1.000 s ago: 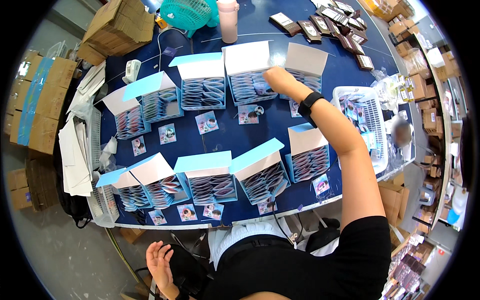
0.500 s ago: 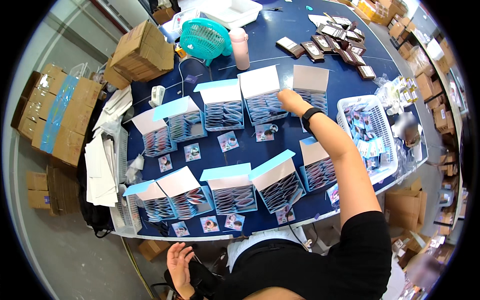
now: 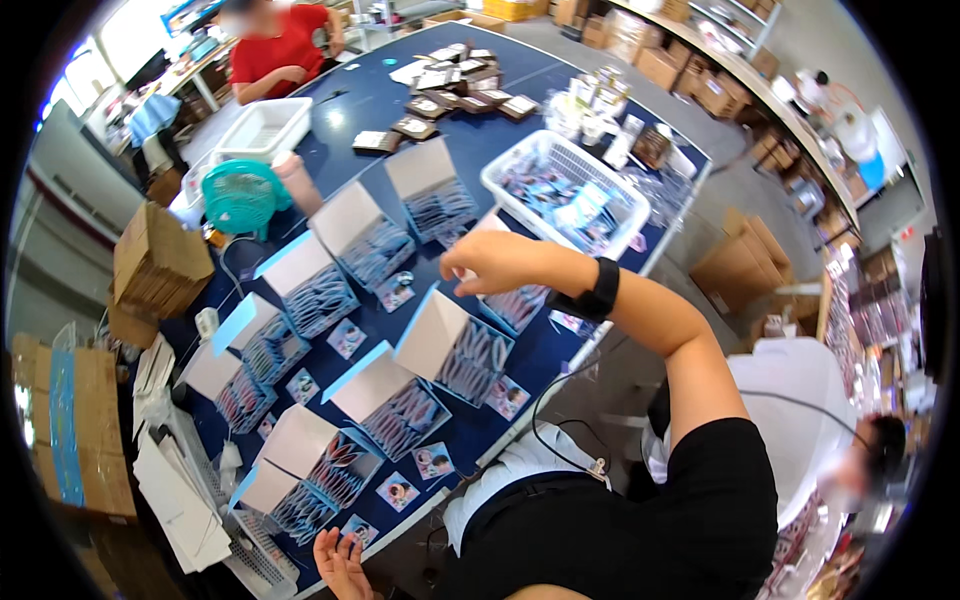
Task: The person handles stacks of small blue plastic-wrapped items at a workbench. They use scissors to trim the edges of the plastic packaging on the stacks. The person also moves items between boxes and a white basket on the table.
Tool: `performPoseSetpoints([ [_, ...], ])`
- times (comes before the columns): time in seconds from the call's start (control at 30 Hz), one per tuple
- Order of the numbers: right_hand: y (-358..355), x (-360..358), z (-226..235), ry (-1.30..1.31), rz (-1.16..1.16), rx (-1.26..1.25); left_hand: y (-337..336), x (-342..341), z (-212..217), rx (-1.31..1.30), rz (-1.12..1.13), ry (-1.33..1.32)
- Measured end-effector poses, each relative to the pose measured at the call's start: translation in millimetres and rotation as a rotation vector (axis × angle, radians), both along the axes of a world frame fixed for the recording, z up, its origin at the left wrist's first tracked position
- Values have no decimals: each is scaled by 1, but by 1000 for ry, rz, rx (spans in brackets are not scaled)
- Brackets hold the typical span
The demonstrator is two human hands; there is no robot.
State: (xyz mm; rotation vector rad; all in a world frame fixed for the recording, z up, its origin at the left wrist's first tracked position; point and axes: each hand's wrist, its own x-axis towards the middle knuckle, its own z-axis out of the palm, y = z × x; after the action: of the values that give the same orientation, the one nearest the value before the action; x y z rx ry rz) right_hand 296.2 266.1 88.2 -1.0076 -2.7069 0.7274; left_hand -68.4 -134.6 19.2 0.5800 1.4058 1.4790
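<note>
My right hand (image 3: 485, 262), with a dark band on its wrist, hovers over the gap between two rows of open boxes. Its fingers are curled in, and whatever they might hold is hidden. Just below it stands a light-blue box (image 3: 475, 362) packed with flat sachets, its lid raised. Beyond my hand, a far-row box (image 3: 378, 250) is filled the same way. Small printed cards (image 3: 395, 292) lie in front of several boxes. My left hand (image 3: 342, 566) is held low by the table's front edge, palm up, fingers apart, with nothing in it.
A white basket (image 3: 492, 188) of loose sachets stands to the right. Dark brown packets (image 3: 470, 85) are heaped at the back. A teal fan (image 3: 240, 195) and pink bottle (image 3: 296, 182) stand far left. A person in red (image 3: 280, 55) is across the table; another sits at right.
The view has turned to the right. My right hand has drawn back from a far-row box toward the near row. My left hand stays low and open.
</note>
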Motion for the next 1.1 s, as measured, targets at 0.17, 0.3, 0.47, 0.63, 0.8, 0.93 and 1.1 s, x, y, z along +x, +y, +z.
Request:
performPoseSetpoints([
  [0.17, -69, 107, -37, -350, -256, -171, 19, -14, -17, -95, -113, -23],
  [0.3, -107, 181, -80, -239, -434, -277, 38, -4, -14, -53, -140, -23],
  [0.47, -91, 228, -113, 52, -666, -307, 51, 24, 10, -36, -143, 48],
  [0.63, 26, 294, -138, 178, -859, -222, 74, 59, 17, 8, -65, 24],
  [0.8, 94, 349, -217, -49, -876, -181, 91, 115, 11, -88, 15, 49],
  [0.93, 112, 330, -200, -263, -781, -341, 91, 155, 11, -136, 56, 49],
  [1.1, 129, 316, -185, -533, -634, -485, 105, 189, 6, -137, 66, 24],
])
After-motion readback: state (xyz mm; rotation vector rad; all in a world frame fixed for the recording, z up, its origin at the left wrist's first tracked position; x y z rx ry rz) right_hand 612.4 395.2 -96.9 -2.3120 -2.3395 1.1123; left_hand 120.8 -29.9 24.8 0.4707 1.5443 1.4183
